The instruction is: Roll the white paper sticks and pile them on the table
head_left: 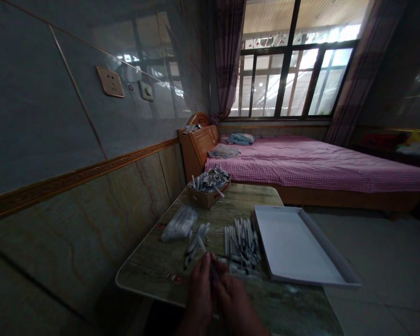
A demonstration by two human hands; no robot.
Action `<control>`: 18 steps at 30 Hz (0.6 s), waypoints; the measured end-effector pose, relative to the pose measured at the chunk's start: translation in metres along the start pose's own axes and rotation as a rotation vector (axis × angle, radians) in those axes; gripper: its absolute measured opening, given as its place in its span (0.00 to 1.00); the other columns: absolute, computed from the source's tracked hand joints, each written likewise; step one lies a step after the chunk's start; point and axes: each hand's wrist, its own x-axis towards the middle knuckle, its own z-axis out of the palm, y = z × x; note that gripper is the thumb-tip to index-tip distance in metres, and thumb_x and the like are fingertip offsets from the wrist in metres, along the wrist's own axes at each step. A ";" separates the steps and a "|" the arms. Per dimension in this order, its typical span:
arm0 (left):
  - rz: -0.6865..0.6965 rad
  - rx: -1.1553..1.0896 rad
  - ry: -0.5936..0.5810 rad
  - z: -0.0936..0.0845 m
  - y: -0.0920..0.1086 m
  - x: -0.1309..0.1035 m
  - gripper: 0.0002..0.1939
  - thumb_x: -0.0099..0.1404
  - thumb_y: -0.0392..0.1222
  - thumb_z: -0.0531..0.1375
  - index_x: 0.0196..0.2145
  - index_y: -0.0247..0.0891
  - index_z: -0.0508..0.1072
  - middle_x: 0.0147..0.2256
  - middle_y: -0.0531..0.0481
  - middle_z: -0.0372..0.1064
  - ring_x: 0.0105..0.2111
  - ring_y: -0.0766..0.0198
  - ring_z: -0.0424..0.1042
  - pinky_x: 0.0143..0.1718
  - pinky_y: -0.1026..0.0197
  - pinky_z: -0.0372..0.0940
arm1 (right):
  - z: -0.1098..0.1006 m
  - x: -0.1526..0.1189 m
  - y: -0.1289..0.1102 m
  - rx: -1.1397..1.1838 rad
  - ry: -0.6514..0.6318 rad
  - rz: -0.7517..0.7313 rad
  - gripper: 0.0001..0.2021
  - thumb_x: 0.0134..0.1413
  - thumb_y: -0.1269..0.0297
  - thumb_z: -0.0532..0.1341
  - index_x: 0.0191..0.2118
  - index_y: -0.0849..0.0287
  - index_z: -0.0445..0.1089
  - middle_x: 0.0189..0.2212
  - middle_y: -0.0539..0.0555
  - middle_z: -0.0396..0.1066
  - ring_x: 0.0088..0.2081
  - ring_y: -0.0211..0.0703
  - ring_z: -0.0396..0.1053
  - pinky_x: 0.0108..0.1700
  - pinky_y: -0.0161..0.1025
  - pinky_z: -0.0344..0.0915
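Note:
Close together at the table's near side, my left hand (200,282) and my right hand (229,289) are both closed around one slim pen. The white end of this pen (202,244) sticks out beyond my left fingertips; its other end is hidden between the hands. Just ahead of my left hand lies a small loose pile of pens (197,237). Right of the hands, a wider group of white pens with dark parts (243,240) lies roughly side by side. A crumpled clear plastic bag (179,223) rests left of the small pile.
A cardboard box (205,199) heaped with pens stands at the table's far end. The shallow white tray (297,242) overhangs the right edge of the table (143,268). Beyond are a bed with a checked cover (301,163) and a tiled wall (154,186) on the left.

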 end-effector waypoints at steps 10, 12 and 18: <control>0.134 -0.064 0.013 -0.001 0.029 0.030 0.20 0.45 0.53 0.73 0.26 0.37 0.73 0.22 0.52 0.75 0.26 0.61 0.77 0.35 0.58 0.73 | -0.022 -0.014 0.025 -0.403 0.320 0.021 0.15 0.59 0.52 0.57 0.26 0.53 0.69 0.21 0.52 0.73 0.24 0.42 0.68 0.28 0.36 0.54; 0.046 -0.098 -0.034 -0.003 0.027 0.029 0.16 0.48 0.48 0.73 0.28 0.36 0.74 0.22 0.53 0.75 0.25 0.62 0.76 0.32 0.59 0.73 | -0.029 -0.011 0.026 -0.257 0.313 0.073 0.19 0.59 0.47 0.55 0.24 0.54 0.68 0.21 0.50 0.71 0.25 0.42 0.68 0.28 0.35 0.56; -0.124 0.005 -0.040 -0.007 -0.001 0.030 0.12 0.56 0.34 0.65 0.40 0.36 0.73 0.26 0.51 0.77 0.22 0.64 0.76 0.24 0.65 0.69 | -0.048 -0.002 0.026 0.022 0.374 0.099 0.22 0.54 0.39 0.54 0.29 0.54 0.71 0.28 0.52 0.74 0.35 0.46 0.71 0.39 0.38 0.64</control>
